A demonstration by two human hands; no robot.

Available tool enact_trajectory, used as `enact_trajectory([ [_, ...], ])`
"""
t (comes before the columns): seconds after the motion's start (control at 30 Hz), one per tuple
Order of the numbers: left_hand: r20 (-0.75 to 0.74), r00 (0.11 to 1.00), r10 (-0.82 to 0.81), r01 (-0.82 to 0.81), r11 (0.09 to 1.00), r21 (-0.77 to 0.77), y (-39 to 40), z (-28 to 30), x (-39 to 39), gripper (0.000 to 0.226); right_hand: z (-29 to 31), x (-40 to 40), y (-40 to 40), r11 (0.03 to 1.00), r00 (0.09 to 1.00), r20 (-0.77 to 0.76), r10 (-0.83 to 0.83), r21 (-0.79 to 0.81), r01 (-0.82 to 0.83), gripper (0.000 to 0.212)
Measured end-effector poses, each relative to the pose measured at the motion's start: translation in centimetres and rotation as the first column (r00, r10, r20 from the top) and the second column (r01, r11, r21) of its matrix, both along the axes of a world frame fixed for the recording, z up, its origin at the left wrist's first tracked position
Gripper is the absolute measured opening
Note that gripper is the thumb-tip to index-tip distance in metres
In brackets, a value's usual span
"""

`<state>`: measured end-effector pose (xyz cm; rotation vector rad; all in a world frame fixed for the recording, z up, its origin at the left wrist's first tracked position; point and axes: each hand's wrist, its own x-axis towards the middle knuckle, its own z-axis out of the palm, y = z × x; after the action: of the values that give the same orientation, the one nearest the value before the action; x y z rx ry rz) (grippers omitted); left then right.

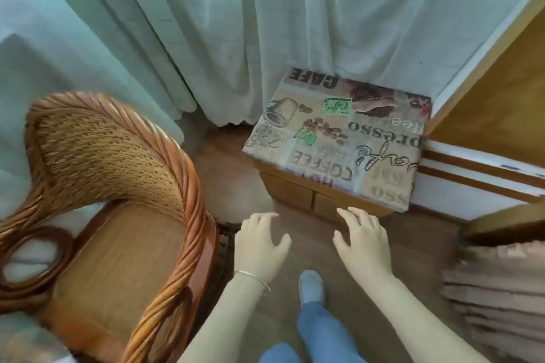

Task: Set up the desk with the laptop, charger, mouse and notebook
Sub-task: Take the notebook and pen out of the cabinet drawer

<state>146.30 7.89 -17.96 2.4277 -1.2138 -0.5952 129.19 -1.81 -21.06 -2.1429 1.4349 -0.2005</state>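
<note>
- Laptop, charger, mouse, notebook: none is seen in the head view; their location cannot be told.
- Left hand [261,244] and right hand [364,242] are held apart over the wooden floor [309,224], fingers spread, nothing gripped.
- Wicker chair [112,186] is noted at left; cushioned stool [339,138] beside curtain [236,38].
</note>
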Motion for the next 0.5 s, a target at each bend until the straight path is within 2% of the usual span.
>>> enact_trajectory([
  [0.03, -0.174, 0.980, 0.094, -0.097, 0.995, -0.009, -1.9, -1.2, 0.9, 0.033, -1.0, 1.2, -0.8, 0.991, 0.985, 0.135, -0.106, 0.093, 0.094, 0.036],
  [0.07, -0.372, 0.904, 0.210, -0.224, 0.975, 0.006, -4.0, -2.4, 1.7, 0.026, -2.1, 2.4, -1.8, 0.944, 0.912, 0.293, -0.286, 0.249, 0.216, 0.031],
  [0.1, -0.567, 0.755, 0.329, -0.359, 0.931, 0.063, -6.0, -3.7, 2.4, 0.019, -3.4, 3.7, -2.8, 0.813, 0.764, 0.383, -0.519, 0.497, 0.304, 0.028],
  [0.13, -0.722, 0.545, 0.426, -0.476, 0.866, 0.153, -8.1, -5.5, 3.1, 0.015, -5.1, 5.0, -4.1, 0.601, 0.549, 0.376, -0.746, 0.735, 0.314, 0.027],
  [0.17, -0.815, 0.300, 0.497, -0.558, 0.784, 0.273, -10.1, -7.9, 3.7, 0.016, -7.5, 6.1, -5.3, 0.371, 0.317, 0.284, -0.905, 0.892, 0.259, 0.029],
  [0.2, -0.852, 0.059, 0.521, -0.600, 0.701, 0.387, -11.8, -10.6, 4.2, 0.019, -10.3, 6.9, -6.2, 0.181, 0.102, 0.166, -0.981, 0.968, 0.171, 0.032],
  [0.23, -0.860, -0.152, 0.487, -0.618, 0.632, 0.467, -13.4, -13.5, 4.7, 0.025, -13.1, 7.5, -7.1, 0.049, -0.087, 0.056, -0.995, 0.996, 0.075, 0.036],
  [0.27, -0.850, -0.313, 0.424, -0.631, 0.576, 0.520, -15.1, -16.6, 5.0, 0.031, -15.8, 8.1, -8.4, -0.033, -0.237, -0.035, -0.971, 0.999, -0.015, 0.039],
  [0.3, -0.829, -0.431, 0.356, -0.642, 0.525, 0.559, -17.0, -19.4, 5.4, 0.036, -18.3, 8.8, -9.7, -0.078, -0.355, -0.106, -0.929, 0.993, -0.093, 0.042],
  [0.33, -0.806, -0.504, 0.311, -0.649, 0.479, 0.591, -18.4, -22.1, 5.7, 0.043, -20.6, 9.2, -10.6, -0.097, -0.446, -0.157, -0.881, 0.983, -0.153, 0.046],
  [0.37, -0.785, -0.541, 0.300, -0.651, 0.441, 0.618, -19.4, -24.5, 5.9, 0.050, -22.5, 9.5, -11.2, -0.107, -0.507, -0.188, -0.841, 0.977, -0.185, 0.051],
  [0.5, -0.758, -0.585, 0.288, -0.657, 0.379, 0.651, -21.9, -29.5, 6.6, 0.060, -27.1, 9.7, -13.5, -0.092, -0.624, -0.186, -0.759, 0.979, -0.180, 0.060],
])
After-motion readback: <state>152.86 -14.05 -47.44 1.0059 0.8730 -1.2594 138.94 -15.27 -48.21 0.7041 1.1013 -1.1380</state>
